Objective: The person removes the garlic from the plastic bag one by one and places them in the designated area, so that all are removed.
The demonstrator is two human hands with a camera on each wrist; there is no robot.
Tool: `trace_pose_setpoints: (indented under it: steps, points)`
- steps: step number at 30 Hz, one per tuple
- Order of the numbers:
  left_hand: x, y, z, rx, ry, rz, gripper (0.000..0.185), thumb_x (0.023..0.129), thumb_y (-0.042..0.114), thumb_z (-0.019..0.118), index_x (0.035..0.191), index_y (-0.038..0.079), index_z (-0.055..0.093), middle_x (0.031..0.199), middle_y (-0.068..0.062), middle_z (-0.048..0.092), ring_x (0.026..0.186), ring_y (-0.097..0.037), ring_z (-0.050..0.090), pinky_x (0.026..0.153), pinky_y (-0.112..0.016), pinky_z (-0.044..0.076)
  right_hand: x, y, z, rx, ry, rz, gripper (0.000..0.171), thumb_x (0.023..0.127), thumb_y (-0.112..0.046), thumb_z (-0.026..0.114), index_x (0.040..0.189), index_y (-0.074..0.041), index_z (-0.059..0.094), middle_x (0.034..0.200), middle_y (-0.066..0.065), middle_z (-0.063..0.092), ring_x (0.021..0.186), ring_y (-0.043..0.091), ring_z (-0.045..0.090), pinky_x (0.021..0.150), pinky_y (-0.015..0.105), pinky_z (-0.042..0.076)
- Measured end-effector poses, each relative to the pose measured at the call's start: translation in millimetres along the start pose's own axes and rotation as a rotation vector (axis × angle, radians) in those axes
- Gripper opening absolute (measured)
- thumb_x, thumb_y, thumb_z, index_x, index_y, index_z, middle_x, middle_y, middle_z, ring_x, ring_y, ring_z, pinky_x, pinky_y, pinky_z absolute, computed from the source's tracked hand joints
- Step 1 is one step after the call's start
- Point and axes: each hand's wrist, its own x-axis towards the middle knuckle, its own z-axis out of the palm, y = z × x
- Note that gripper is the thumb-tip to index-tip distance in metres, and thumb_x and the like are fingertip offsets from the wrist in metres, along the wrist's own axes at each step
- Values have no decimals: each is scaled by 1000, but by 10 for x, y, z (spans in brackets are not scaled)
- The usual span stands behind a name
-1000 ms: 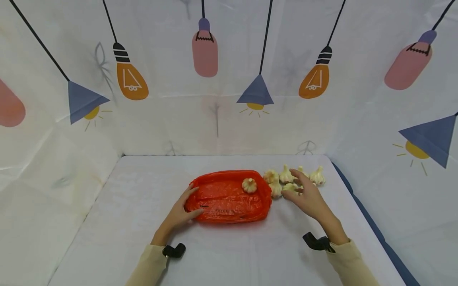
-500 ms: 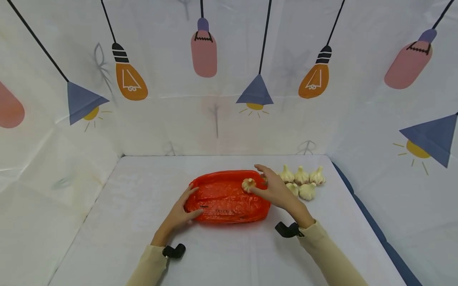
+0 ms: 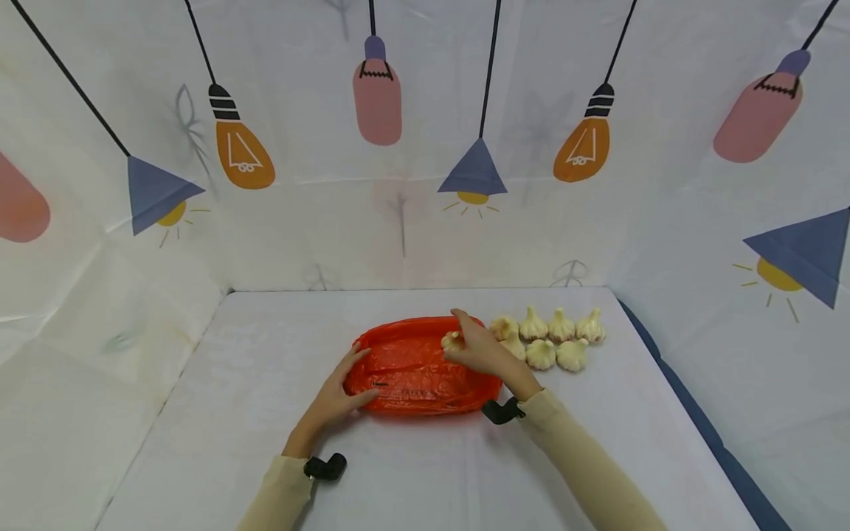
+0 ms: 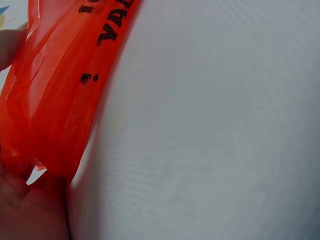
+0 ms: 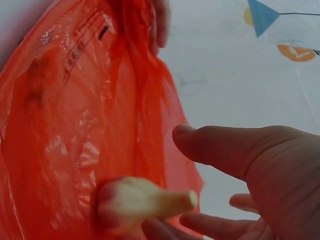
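Note:
A red plastic bag [image 3: 405, 361] with black print lies spread on the white table, its edges raised like a shallow tray. My left hand [image 3: 337, 385] holds its left end, thumb at the near edge and fingers at the far one; in the left wrist view the bag [image 4: 55, 100] runs between them. At the bag's right part, my right hand [image 3: 479, 346] is beside a garlic bulb [image 3: 451, 341]. In the right wrist view the thumb stands apart from the blurred bulb [image 5: 132, 202], while fingertips [image 5: 157, 229] are right at its lower side.
Several more garlic bulbs [image 3: 561, 326] sit in two rows just right of the bag, partly behind my right hand. The white table [image 3: 425, 472] meets cloth walls printed with lamps, and dark blue fabric [image 3: 690, 413] shows along its right edge.
My right hand has moved left from the bulb rows to over the bag's right part. The bulb in the bag has shifted slightly left. My left hand has stayed at the bag's end.

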Motion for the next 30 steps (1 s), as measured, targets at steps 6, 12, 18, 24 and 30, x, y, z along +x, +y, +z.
trace_pose_setpoints:
  steps: [6, 12, 18, 24, 30]
  points:
    - [8, 2, 12, 17, -7, -20, 85, 88, 39, 80, 159, 23, 37, 174, -3, 12, 159, -39, 14, 122, -70, 18, 97, -14, 125, -18, -39, -25, 83, 93, -15, 77, 159, -3, 28, 139, 19, 61, 117, 27, 63, 94, 43, 57]
    - [4, 6, 7, 23, -8, -20, 84, 88, 39, 80, 159, 23, 37, 174, -5, 12, 159, -40, 14, 121, -70, 20, 210, -52, 169, -4, -100, -65, 74, 93, -13, 77, 155, -3, 38, 135, 14, 63, 112, 25, 63, 92, 41, 56]
    - [5, -1, 16, 11, -4, -42, 83, 88, 37, 80, 159, 23, 38, 174, -5, 13, 159, -40, 13, 122, -69, 17, 355, -26, 203, -34, -139, -89, 62, 90, -6, 79, 146, -1, 53, 138, 16, 62, 119, 28, 63, 98, 44, 55]
    - [11, -2, 18, 21, -7, -32, 84, 88, 39, 80, 159, 24, 38, 174, -4, 12, 159, -39, 13, 123, -69, 15, 417, 83, 272, -26, -125, -84, 53, 85, -8, 84, 134, -2, 63, 132, 15, 66, 107, 23, 62, 94, 40, 54]
    - [13, 6, 2, 24, -12, -23, 84, 89, 38, 80, 160, 22, 37, 174, -7, 12, 159, -41, 13, 122, -71, 15, 415, 165, 333, 20, -120, -78, 49, 86, -12, 84, 130, -4, 65, 130, 13, 67, 109, 22, 62, 96, 40, 55]
